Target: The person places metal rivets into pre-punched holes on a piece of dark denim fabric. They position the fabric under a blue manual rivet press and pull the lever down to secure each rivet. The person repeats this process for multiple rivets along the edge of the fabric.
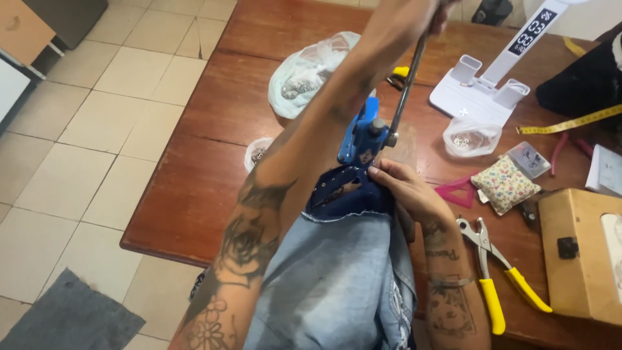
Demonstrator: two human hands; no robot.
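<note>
A reddish-brown wooden tabletop (207,175) carried a pale blue denim garment (337,272), its darker hem tucked under a blue metal hand press (363,133) near the middle. The left hand (414,13) reached up with fingers closed around the press's steel lever (405,84). The right hand (405,188) pinched the hem beside the press, fingers together on the cloth; yellow-handled pliers (492,272) lay nearby.

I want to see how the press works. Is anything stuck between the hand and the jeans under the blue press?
No. The right hand rests its fingers directly on the denim garment beside the blue press. The left hand grips the metal lever above, with nothing visible between.
</note>
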